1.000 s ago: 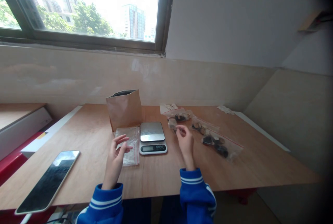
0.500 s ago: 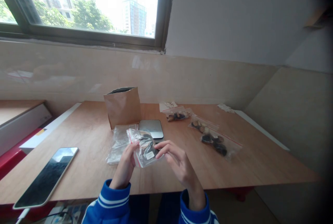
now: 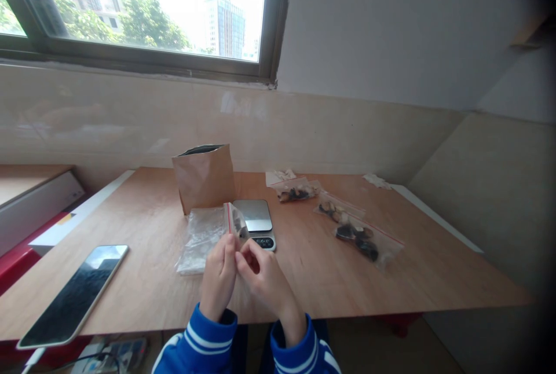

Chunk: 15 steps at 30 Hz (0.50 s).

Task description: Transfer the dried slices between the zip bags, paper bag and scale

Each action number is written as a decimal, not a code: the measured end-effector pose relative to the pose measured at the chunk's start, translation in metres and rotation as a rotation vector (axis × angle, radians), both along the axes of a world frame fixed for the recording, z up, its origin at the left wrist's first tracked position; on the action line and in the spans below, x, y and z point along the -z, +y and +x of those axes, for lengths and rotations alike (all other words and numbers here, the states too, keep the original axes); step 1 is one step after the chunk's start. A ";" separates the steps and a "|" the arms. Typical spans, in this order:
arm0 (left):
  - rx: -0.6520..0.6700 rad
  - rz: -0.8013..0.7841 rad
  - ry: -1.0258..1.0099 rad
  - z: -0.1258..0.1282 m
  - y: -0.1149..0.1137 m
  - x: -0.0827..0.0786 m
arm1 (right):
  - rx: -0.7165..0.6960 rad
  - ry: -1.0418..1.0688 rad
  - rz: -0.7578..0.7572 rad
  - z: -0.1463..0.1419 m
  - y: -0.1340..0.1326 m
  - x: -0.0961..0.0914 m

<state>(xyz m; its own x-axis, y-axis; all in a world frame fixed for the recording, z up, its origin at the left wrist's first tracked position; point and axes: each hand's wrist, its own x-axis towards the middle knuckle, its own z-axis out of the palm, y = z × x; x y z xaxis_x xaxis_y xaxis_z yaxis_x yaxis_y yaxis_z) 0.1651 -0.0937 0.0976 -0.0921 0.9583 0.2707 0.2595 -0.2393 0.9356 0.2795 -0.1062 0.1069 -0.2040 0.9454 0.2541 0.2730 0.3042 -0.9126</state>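
Note:
A small clear zip bag with a red seal line and dark pieces inside is held up in front of me. My left hand is closed on its near edge, thumb on top. My right hand pinches at the same edge, its fingertips meeting the left thumb; the lower part of the bag is hidden behind both hands. Just beyond stands a kitchen scale with a silver plate and a dark display. Left of the bag lies a stack of clear plastic bags.
An open brown paper pouch stands behind the stack. To the right lie zip bags of dark and pale dried pieces: one at the back, one in the middle, one nearer. A phone with a cable lies at the left.
The zip bag has turned from lying broad toward me to nearly edge-on. My right hand has moved left against my left hand, and the scale's display now shows.

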 end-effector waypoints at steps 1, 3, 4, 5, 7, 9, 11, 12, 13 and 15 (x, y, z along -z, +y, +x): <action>0.008 -0.004 -0.002 0.000 0.000 0.001 | -0.009 0.004 0.000 -0.001 0.000 0.000; 0.019 -0.008 -0.006 0.000 0.000 0.003 | -0.017 0.007 -0.002 -0.002 0.001 0.001; 0.016 -0.004 -0.006 0.000 0.001 0.003 | -0.016 0.007 -0.002 -0.002 0.002 0.003; 0.010 0.003 -0.003 0.001 0.001 0.003 | -0.012 0.006 0.000 -0.003 0.003 0.004; -0.003 0.024 0.005 0.002 0.001 0.003 | 0.001 0.009 0.004 -0.004 0.004 0.007; 0.011 0.035 0.021 0.003 0.001 0.002 | 0.011 0.022 0.005 -0.004 0.006 0.009; 0.053 0.033 0.042 0.003 0.001 0.001 | 0.015 0.042 0.002 -0.003 0.007 0.010; 0.081 0.028 0.054 0.003 0.001 0.000 | 0.021 0.053 -0.001 -0.002 0.007 0.011; 0.108 0.023 0.068 0.002 0.000 -0.001 | 0.035 0.062 -0.001 -0.001 0.007 0.011; 0.137 0.026 0.106 0.000 0.000 -0.002 | 0.090 0.073 0.009 0.000 0.008 0.012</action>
<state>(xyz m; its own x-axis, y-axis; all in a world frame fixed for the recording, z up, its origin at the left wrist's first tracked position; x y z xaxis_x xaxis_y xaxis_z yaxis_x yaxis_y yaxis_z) 0.1655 -0.0933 0.0998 0.0694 0.9525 0.2965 0.3196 -0.3028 0.8979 0.2799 -0.0982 0.0952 -0.0989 0.9567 0.2736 0.2320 0.2896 -0.9286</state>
